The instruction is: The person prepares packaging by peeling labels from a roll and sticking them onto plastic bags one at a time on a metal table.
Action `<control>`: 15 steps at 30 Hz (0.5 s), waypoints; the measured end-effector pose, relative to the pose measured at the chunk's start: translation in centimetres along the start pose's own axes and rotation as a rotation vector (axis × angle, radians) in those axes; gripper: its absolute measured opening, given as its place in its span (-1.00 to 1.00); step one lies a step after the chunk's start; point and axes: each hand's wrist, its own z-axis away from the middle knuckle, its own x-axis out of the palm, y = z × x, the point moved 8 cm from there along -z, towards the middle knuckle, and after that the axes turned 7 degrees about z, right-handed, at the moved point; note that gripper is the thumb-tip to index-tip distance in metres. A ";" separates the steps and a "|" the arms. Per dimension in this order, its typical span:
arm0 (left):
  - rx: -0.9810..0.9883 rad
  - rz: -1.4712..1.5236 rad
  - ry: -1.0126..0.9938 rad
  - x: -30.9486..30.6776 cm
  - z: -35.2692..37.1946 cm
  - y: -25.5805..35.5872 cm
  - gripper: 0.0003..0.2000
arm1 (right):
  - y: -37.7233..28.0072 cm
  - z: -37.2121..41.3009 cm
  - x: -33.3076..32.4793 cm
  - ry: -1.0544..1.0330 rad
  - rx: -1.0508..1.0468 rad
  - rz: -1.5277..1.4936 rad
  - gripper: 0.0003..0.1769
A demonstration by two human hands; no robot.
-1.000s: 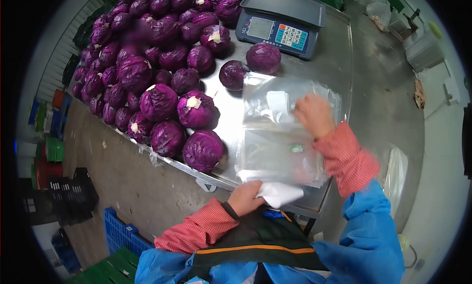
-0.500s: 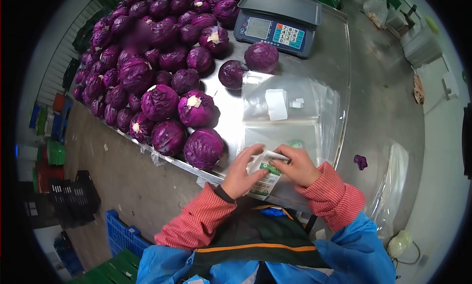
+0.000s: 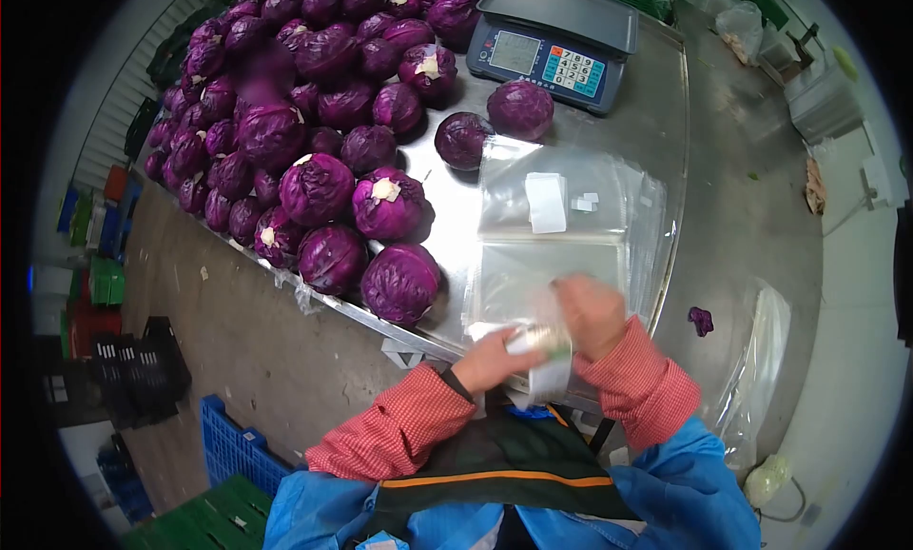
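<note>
My left hand (image 3: 495, 362) is closed on a strip of white labels (image 3: 550, 377) with green print, at the near edge of the metal table. The strip is smeared by motion and hangs down below the fingers. Just above and right of it, my right hand (image 3: 590, 314) is blurred, so its fingers and anything between them cannot be made out. Beneath and beyond both hands lies a stack of clear plastic bags (image 3: 552, 265). On the bags rest a white paper stack (image 3: 546, 204) and several small white slips (image 3: 585, 203).
Many red cabbages (image 3: 271, 136) cover the table's left side; two more, including one cabbage (image 3: 520, 109), sit near the bags. A digital scale (image 3: 552, 50) stands at the back. A purple leaf scrap (image 3: 701, 322) and a plastic sheet (image 3: 756, 360) lie on the right-hand surface.
My right hand has lifted away from the green print, upward and to the right, in a fast motion. My left hand has shifted slightly right and down with the labels.
</note>
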 end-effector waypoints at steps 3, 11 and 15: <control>-0.031 -0.106 -0.265 1.5 1.6 -5.1 -0.47 | 6.2 -2.1 -0.7 0.029 0.343 -0.195 -0.84; -0.155 0.295 0.036 -2.6 2.2 -1.3 -0.69 | -3.5 0.9 2.6 -0.557 0.084 -0.363 -0.78; -0.245 0.447 -0.004 -2.3 1.7 -1.2 -0.67 | -3.3 1.7 2.8 -0.383 -0.026 -0.239 -0.85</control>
